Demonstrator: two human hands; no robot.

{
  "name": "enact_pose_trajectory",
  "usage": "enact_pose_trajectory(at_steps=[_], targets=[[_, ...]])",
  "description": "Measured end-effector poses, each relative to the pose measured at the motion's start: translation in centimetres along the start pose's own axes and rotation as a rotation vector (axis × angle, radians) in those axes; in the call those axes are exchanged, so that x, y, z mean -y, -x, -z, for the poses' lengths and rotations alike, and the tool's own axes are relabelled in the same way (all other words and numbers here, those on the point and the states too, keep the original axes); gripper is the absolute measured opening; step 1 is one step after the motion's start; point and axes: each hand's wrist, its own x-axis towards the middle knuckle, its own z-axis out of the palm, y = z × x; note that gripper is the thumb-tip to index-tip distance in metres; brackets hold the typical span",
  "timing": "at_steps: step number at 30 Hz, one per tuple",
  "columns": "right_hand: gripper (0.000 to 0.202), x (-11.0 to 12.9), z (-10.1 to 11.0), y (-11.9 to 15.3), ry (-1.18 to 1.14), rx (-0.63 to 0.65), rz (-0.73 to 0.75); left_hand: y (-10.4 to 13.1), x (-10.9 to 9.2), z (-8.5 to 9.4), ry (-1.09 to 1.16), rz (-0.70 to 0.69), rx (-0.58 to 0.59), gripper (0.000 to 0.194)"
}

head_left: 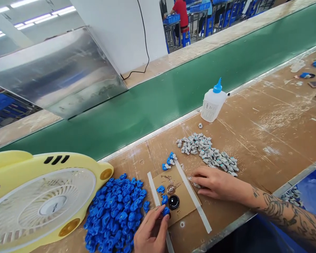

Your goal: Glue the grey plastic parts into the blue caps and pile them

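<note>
While L hand (150, 230) pinches sm. bright blue pc (165, 210), can't tell if R hand (214, 181) grips.

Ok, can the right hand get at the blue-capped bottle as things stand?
Probably yes, with a forward reach: between the right hand and the bottle lie only low grey pieces, nothing tall.

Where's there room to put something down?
Dusty brown tabletop right of the white, blue-capped plastic bottle and small grey pieces; green belt behind them. Crowded: from the yellow plastic fan across heaped blue pieces to the left hand.
</note>
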Motion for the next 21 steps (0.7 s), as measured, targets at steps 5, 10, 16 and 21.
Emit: enact_pose_trajectory(at_steps=[5,10,16,21], targets=[[0.021,0.6,0.6,0.3,0.018,0.038,-0.07,0.1,-0.8,-0.3,-0.026,0.032,-0.003,0.036],[0.011,1.0,-0.7,0.3,0.025,0.029,-0.055,-0.2,-2.1,-0.3,-0.036,0.051,0.103,0.036],[0.034,1.4,-1.2,0.5,-0.128,-0.129,-0.179,0.0,-2.9,-1.2,-0.154,-0.024,0.066,0.038],[0.028,1.8,-1.1,0.5,-0.385,-0.259,-0.249,-0.1,-2.7,-1.5,-0.241,-0.098,0.077,0.04]])
